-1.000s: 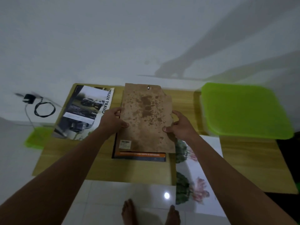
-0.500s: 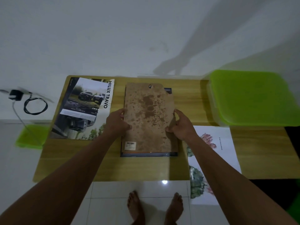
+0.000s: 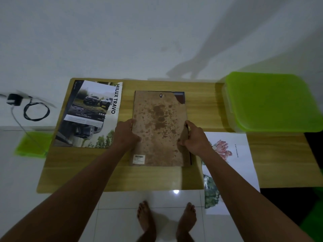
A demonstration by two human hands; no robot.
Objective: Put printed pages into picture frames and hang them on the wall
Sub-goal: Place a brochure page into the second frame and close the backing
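On frame | backing board lowered flat | left hand, right hand fingers pinching edges

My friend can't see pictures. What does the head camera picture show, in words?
The left hand and right hand grip the side edges of a stained brown backing board lying on a dark picture frame on a wooden table. A truck poster lies to its left, a flower print to its right, near a green-lidded box.

One head-worn view — looking steeply down over the table, close — toward the wall.
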